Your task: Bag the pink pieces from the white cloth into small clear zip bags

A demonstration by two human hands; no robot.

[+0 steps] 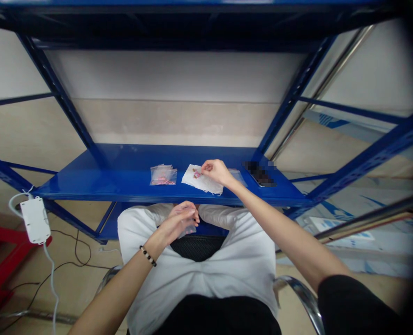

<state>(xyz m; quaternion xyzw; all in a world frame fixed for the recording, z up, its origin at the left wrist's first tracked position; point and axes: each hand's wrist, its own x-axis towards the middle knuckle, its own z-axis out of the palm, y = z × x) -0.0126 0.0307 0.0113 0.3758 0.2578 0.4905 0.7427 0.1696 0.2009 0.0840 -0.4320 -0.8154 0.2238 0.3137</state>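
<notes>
My left hand point(183, 217) is closed on a small clear plastic bag point(187, 230), held low over my lap in front of the shelf edge. A few reddish bits seem to show inside that bag. Over a white sheet point(202, 184) on the blue shelf, my right hand point(213, 170) has its fingers pinched together; whatever is between them is too small to make out. Beside those fingertips lies a little heap of small pink pieces point(196, 173) on the sheet. To its left rest several zip bags point(163, 175) with pink pieces in them.
On the blue shelf point(122, 163), a dark phone point(261, 175) lies to the right, with another clear bag point(237, 176) partly behind my right wrist. A white power strip point(35, 220) hangs off the left corner. An upper blue shelf point(192, 28) spans overhead.
</notes>
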